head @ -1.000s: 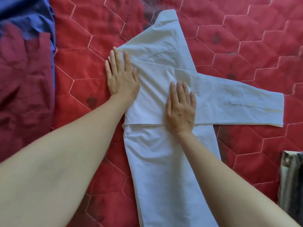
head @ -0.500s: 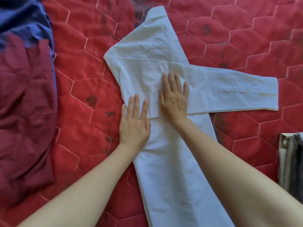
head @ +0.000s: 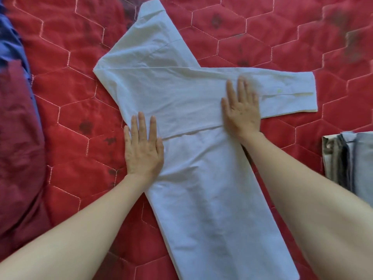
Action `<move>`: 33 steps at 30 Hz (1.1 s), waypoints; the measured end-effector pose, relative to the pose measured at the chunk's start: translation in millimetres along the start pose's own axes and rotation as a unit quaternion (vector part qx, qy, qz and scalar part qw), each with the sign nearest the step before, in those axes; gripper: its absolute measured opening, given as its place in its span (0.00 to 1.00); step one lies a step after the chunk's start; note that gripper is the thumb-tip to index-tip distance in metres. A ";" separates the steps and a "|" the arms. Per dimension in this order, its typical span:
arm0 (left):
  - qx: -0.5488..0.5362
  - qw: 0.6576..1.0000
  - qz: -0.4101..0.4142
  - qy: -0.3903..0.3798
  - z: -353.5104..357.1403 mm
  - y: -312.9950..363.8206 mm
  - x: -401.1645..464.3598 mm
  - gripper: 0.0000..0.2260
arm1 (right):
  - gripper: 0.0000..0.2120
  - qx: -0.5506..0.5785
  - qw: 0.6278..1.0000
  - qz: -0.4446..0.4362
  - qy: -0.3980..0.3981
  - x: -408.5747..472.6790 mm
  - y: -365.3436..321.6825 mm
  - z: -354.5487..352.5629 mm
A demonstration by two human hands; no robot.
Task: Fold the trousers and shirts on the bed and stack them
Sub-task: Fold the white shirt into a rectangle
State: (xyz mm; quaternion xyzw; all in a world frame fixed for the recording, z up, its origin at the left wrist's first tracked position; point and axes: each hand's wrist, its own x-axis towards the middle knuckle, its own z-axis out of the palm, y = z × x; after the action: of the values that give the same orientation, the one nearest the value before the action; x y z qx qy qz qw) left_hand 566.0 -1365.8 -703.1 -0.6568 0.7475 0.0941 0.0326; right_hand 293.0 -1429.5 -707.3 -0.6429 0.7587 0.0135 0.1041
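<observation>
A white long-sleeved shirt lies flat on the red quilted bed, folded to a narrow strip that runs from the collar at the top to the bottom edge. One sleeve is laid across it and points right. My left hand rests flat, fingers apart, on the shirt's left edge just below the sleeve fold. My right hand presses flat on the sleeve where it crosses the body's right edge. Neither hand grips the cloth.
A dark red garment lies crumpled at the left, with blue cloth behind it. A stack of folded grey and beige clothes sits at the right edge, close to my right forearm.
My right hand has slid to the right along the sleeve. My left hand stays at the shirt's left edge below the fold, after it came down from the shoulder earlier.
</observation>
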 end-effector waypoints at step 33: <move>-0.420 0.865 0.033 -0.272 -61.0 47.3 130.9 0.23 | 0.07 0.274 0.930 0.080 0.232 -65.6 -31.3 -107.6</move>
State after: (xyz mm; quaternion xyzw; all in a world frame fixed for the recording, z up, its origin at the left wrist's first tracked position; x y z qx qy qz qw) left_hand 506.1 -1499.1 -661.2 -0.5315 0.6202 0.5750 -0.0476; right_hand 318.4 -1387.7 -587.1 -0.5120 0.7849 -0.3356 0.0959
